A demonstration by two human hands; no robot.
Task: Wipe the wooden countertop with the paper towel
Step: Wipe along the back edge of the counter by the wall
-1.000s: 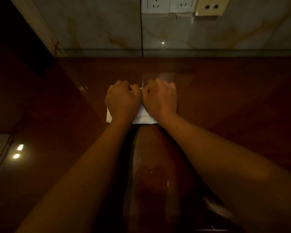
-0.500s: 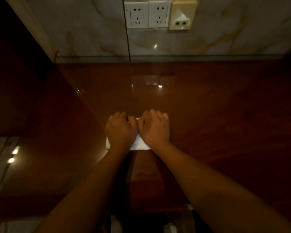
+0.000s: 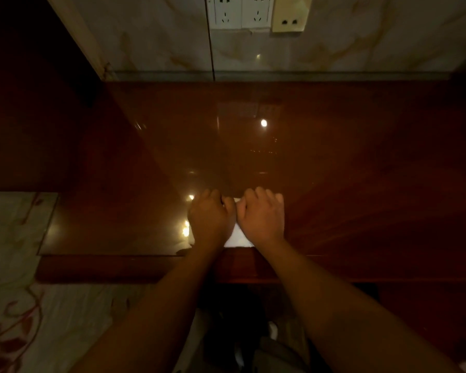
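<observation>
The worktop (image 3: 347, 162) is glossy reddish-brown wood, smooth enough to mirror several small ceiling lights and the sockets above it. One white paper towel (image 3: 236, 236), flat and folded to a rough rectangle, lies on it close to the near edge, mostly hidden. Two bare hands press on it side by side, thumbs touching: the left hand (image 3: 211, 219) and the right hand (image 3: 262, 216), each with fingers curled under into a loose fist, knuckles up, bearing down on the towel (whether the fingers pinch the paper underneath cannot be told). Behind the worktop rises a pale marble-patterned wall (image 3: 151, 36) with tan veins, carrying two white socket plates (image 3: 240, 12) and one cream plate (image 3: 291, 14). At lower left the floor (image 3: 14, 305) shows light tile with a reddish vine pattern.
</observation>
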